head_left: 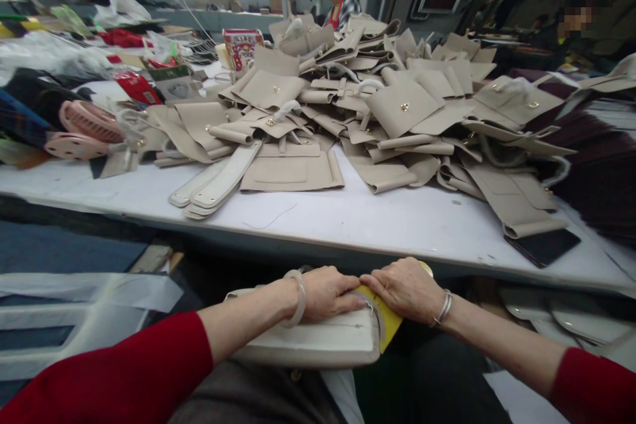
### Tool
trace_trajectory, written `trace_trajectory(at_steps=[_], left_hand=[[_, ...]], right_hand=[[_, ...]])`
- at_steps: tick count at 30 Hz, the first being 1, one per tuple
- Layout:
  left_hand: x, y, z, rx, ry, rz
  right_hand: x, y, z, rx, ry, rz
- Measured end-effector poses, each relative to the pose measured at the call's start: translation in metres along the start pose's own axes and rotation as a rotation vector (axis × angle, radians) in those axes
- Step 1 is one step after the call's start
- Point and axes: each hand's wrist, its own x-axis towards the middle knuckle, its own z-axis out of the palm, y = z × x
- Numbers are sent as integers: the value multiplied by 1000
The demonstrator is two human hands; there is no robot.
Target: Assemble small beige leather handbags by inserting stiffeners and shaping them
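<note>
A cream bag (318,344) lies across the lap below the table's front edge, its open end toward the right. My left hand (325,295) is closed over the top of this bag, thumb and fingers pressing on it near that end. A yellow flat piece (392,326) stands against the bag's end; its exact kind I cannot make out. My right hand (405,291) is closed around this yellow piece, with its thumb touching or nearly touching my left hand. The fingers' undersides are hidden.
The white table (298,225) ahead bears a high pile of beige bag parts (397,106). Several pale straps (223,179) lie at its front, a black phone (542,246) at the right. Pink slippers (84,129) are at the left. Another person (340,3) sits behind the pile.
</note>
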Motion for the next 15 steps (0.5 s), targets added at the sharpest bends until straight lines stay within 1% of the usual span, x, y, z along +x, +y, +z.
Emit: trace_trajectory(at_steps=[5,8,10,13,15], left_hand=[[0,2,-1,53,-2,17],[1,4,1,67,-6,6],[1,7,4,47,11,-1],[0,4,2,-83,33,0],[-11,-12,-7,-299,58,-49]], right_hand=[[-8,-10,2,-29,-22,98],[-13,-21,1,-60,-29,155],[-16,-29,2,-80,-31,167],[-22,-34,11,-121,-47,84],[-25,-29,22,-122,-48,8]])
